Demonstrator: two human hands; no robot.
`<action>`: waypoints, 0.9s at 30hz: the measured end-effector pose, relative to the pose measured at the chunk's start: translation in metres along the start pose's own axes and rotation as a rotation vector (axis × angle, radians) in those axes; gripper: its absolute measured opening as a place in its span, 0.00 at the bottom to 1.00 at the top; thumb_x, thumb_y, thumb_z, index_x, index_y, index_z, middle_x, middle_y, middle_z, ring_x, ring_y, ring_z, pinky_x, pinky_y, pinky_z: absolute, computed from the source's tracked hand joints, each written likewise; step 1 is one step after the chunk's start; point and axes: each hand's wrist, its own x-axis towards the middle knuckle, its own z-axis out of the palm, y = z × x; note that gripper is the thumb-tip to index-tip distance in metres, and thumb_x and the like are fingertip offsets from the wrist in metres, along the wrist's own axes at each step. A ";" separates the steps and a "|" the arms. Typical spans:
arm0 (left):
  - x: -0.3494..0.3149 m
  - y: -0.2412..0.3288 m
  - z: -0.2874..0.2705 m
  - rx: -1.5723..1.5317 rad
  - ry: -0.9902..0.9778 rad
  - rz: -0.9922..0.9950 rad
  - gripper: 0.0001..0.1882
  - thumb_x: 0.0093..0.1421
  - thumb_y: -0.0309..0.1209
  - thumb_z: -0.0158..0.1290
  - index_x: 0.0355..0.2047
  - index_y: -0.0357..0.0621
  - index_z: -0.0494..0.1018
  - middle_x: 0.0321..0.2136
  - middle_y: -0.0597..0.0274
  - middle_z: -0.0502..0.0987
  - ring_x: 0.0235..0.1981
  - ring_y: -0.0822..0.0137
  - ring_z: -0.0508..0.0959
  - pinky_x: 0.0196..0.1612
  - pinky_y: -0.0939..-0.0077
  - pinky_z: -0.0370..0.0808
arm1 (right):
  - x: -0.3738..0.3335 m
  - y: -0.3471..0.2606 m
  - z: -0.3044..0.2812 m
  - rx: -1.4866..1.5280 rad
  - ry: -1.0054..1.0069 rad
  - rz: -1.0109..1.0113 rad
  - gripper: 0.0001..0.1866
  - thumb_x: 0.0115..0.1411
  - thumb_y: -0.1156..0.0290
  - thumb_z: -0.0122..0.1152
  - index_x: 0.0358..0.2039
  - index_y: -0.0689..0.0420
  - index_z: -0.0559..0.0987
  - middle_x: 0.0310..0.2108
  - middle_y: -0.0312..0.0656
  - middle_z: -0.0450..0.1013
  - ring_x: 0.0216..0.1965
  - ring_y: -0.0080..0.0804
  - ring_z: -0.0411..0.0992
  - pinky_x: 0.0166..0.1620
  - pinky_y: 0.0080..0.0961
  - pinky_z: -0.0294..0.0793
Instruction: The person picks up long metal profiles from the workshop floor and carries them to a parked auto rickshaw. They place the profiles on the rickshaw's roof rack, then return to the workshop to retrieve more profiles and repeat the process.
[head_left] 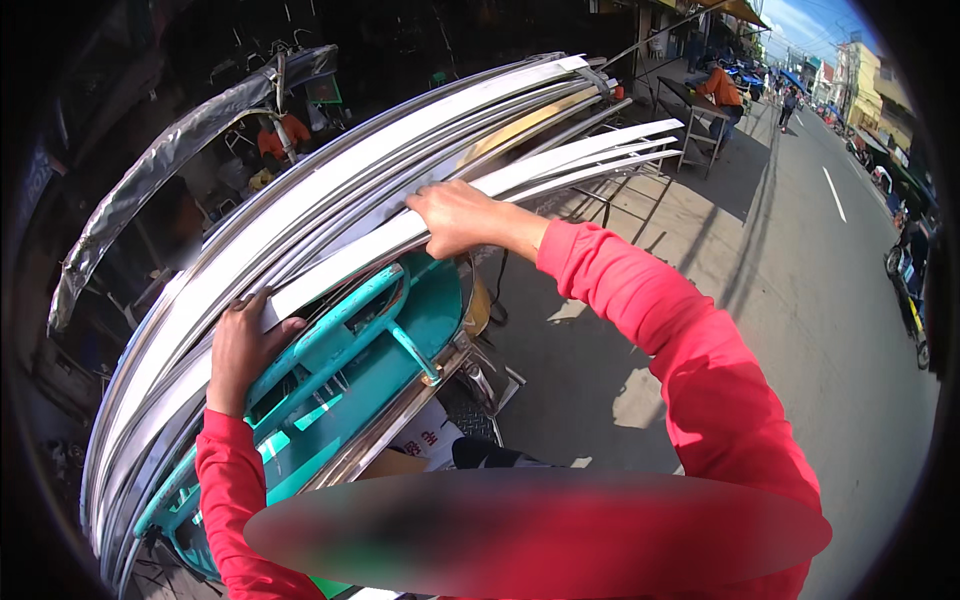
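Long white and silver bars [225, 235], which look like metal profiles, lie stacked along a teal metal frame [330, 325]. My right hand [455, 215] is closed over a white bar [350, 262] on the near side of the stack, its fingers hooked over the top. Near the same bar's left end my left hand [240, 345] grips with its fingertips over the edge and its thumb apart on the near side. The underside of both grips is hidden. Beyond my right hand, several white bar ends [600, 150] stick out past the frame.
A silver-covered canopy [160, 170] arches at the left. People in orange sit beyond it and stand by a metal table [695, 115] at the back right. A paved road [830, 270] runs along the right. A blurred patch [540, 530] covers the lower middle.
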 end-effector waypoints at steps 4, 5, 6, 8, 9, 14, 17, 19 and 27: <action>-0.004 -0.003 0.004 -0.064 0.060 0.050 0.37 0.49 0.57 0.62 0.47 0.36 0.75 0.29 0.43 0.79 0.31 0.48 0.80 0.38 0.60 0.77 | -0.002 0.001 0.008 0.006 0.010 0.012 0.21 0.37 0.72 0.59 0.35 0.67 0.76 0.32 0.59 0.74 0.37 0.57 0.75 0.40 0.45 0.76; -0.003 -0.003 0.005 -0.071 0.069 0.054 0.37 0.50 0.57 0.62 0.47 0.37 0.76 0.29 0.42 0.79 0.31 0.48 0.80 0.38 0.61 0.77 | -0.001 0.003 0.010 -0.006 0.035 -0.006 0.21 0.37 0.72 0.59 0.35 0.67 0.76 0.32 0.59 0.74 0.37 0.57 0.75 0.40 0.44 0.76; -0.004 -0.003 0.005 -0.074 0.082 0.058 0.36 0.50 0.56 0.62 0.47 0.37 0.76 0.29 0.42 0.79 0.30 0.49 0.80 0.38 0.61 0.77 | -0.002 0.004 0.011 -0.009 0.037 -0.014 0.21 0.37 0.72 0.59 0.35 0.67 0.76 0.32 0.59 0.74 0.37 0.57 0.75 0.40 0.44 0.77; -0.003 -0.004 0.005 -0.091 0.081 0.016 0.35 0.49 0.55 0.63 0.46 0.36 0.77 0.29 0.43 0.79 0.31 0.49 0.81 0.38 0.61 0.77 | -0.003 0.004 0.014 -0.007 0.042 -0.024 0.20 0.36 0.72 0.59 0.34 0.66 0.76 0.31 0.58 0.75 0.36 0.56 0.75 0.40 0.44 0.77; -0.003 -0.006 0.005 -0.106 0.108 0.072 0.36 0.49 0.56 0.63 0.46 0.36 0.77 0.29 0.43 0.79 0.31 0.48 0.81 0.39 0.60 0.77 | -0.003 0.004 0.014 -0.014 0.044 -0.015 0.19 0.36 0.72 0.59 0.33 0.66 0.77 0.30 0.58 0.75 0.36 0.56 0.75 0.40 0.44 0.77; -0.001 -0.019 0.005 -0.193 0.164 0.157 0.38 0.48 0.58 0.63 0.44 0.33 0.77 0.35 0.42 0.80 0.36 0.48 0.81 0.43 0.59 0.75 | -0.002 0.004 0.016 0.009 0.059 -0.014 0.18 0.36 0.71 0.60 0.30 0.66 0.78 0.29 0.58 0.75 0.34 0.56 0.76 0.39 0.44 0.77; -0.003 -0.007 -0.001 -0.247 0.315 0.158 0.27 0.57 0.48 0.60 0.43 0.33 0.78 0.39 0.44 0.80 0.41 0.52 0.81 0.45 0.62 0.75 | -0.004 0.005 0.016 0.031 0.091 -0.044 0.17 0.35 0.71 0.60 0.28 0.66 0.78 0.27 0.59 0.76 0.33 0.55 0.77 0.38 0.44 0.78; -0.004 0.023 -0.007 -0.222 0.465 -0.045 0.20 0.62 0.41 0.57 0.43 0.33 0.78 0.38 0.45 0.80 0.42 0.53 0.81 0.45 0.64 0.76 | -0.006 0.006 0.015 0.038 0.111 -0.056 0.16 0.35 0.71 0.60 0.27 0.67 0.78 0.27 0.59 0.76 0.32 0.55 0.77 0.37 0.44 0.78; -0.048 0.257 0.089 -1.294 0.696 -0.515 0.25 0.70 0.41 0.43 0.28 0.29 0.76 0.24 0.55 0.78 0.26 0.69 0.77 0.35 0.77 0.72 | -0.021 0.002 0.007 0.070 0.026 -0.098 0.18 0.35 0.70 0.64 0.29 0.67 0.78 0.26 0.56 0.76 0.30 0.53 0.78 0.36 0.43 0.78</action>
